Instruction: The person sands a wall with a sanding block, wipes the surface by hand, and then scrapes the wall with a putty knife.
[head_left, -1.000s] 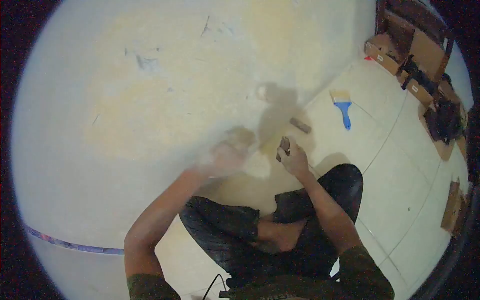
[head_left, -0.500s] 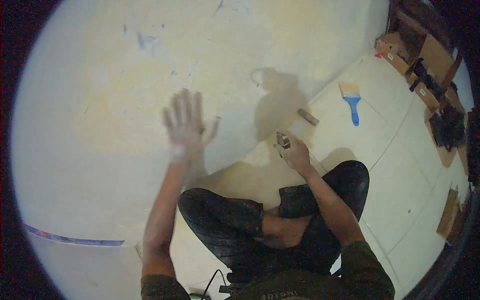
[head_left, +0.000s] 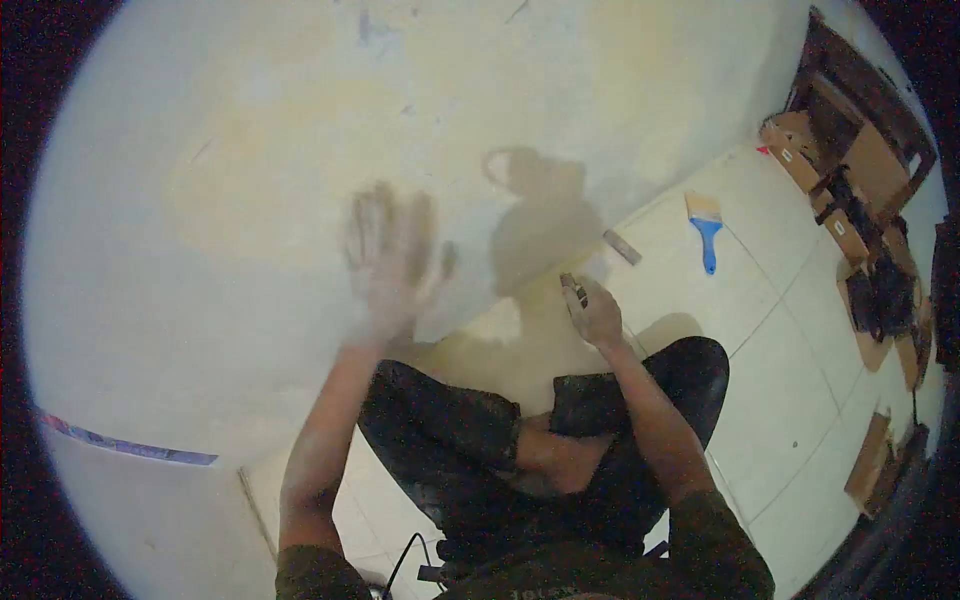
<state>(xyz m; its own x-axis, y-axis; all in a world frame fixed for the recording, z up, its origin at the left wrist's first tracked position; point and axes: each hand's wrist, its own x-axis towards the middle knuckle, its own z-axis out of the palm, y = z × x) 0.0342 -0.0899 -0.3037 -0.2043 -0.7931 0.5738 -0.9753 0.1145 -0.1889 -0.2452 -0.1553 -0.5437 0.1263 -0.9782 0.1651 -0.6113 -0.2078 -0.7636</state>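
My left hand (head_left: 395, 260) is spread out against the pale, patchy wall (head_left: 270, 330), its fingers apart and smeared by motion. It looks powdered with white dust. In my right hand (head_left: 598, 315), just above the floor by the wall, is a small brown and dark folded piece (head_left: 572, 288); its exact kind is too small to make out. Beyond that hand a short grey-brown bar (head_left: 622, 247) lies on the floor along the wall. Further right is a wide paintbrush (head_left: 706, 232) with a blue handle and pale bristles, lying flat.
Opened cardboard boxes (head_left: 870, 175) with dark things among them line the right side. Another cardboard piece (head_left: 868, 465) is lower right. My crossed legs (head_left: 450, 430) take up the tiled floor (head_left: 770, 330) before the wall. A printed strip (head_left: 130, 443) runs along the wall at lower left.
My left hand has shifted a little to the right over the wall and is more blurred. My right hand keeps its hold on the small piece. The whole view has turned slightly.
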